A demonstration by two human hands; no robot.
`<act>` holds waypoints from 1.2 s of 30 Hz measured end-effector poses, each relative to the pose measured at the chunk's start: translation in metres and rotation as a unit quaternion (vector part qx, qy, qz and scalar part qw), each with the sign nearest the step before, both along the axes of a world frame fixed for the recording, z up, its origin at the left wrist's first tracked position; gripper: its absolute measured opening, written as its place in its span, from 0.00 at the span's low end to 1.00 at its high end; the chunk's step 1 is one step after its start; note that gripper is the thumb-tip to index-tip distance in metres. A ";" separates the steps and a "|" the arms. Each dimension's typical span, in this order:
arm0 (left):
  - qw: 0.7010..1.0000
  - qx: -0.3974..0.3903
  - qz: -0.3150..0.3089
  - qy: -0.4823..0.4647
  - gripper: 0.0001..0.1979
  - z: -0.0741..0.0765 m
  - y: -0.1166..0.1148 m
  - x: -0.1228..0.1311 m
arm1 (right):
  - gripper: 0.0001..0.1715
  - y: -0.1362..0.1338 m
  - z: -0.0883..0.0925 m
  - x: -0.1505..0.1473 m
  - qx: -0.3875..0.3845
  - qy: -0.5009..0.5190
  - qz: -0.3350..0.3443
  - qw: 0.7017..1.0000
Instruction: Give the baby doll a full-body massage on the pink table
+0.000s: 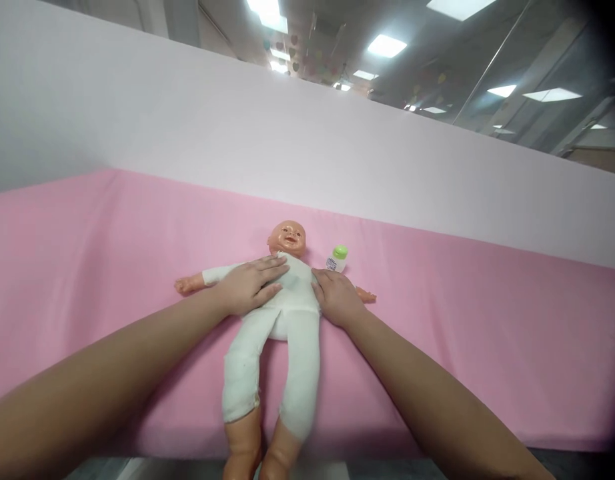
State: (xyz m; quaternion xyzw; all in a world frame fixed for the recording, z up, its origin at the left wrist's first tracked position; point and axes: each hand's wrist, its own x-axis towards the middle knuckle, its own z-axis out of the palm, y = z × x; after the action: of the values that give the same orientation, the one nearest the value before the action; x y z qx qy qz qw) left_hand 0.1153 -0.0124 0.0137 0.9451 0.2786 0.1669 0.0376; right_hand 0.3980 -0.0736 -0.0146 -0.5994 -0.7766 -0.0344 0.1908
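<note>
A baby doll (295, 293) with a white cloth body lies on its back, head away from me and legs towards me. My left hand (252, 283) rests flat on the left side of its chest, fingers stretched out. On the other side of the torso lies my right hand (337, 293), fingers extended against the doll's side. Neither hand is closed around anything. Just beyond my right hand a small clear bottle (336, 259) with a green cap sits near the doll's shoulder. My right hand and wrist partly cover the doll's arm on that side.
Pink cloth (462, 333) covers the padded surface under the doll, and its front edge runs below the doll's knees. Behind it rises a white wall (287, 140), topped by glass that shows ceiling lights. The doll's feet reach past the front edge.
</note>
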 end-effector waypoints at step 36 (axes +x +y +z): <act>0.805 -0.324 0.319 -0.380 0.39 -0.006 0.056 -0.128 | 0.29 -0.023 0.007 0.125 -0.166 0.650 -0.049 0.740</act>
State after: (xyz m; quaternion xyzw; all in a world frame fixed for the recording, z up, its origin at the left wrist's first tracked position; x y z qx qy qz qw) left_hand -0.0127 0.0431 0.0073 0.5966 0.5655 0.4157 0.3893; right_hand 0.5229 -0.0962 -0.0080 -0.5356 -0.4271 0.4835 0.5449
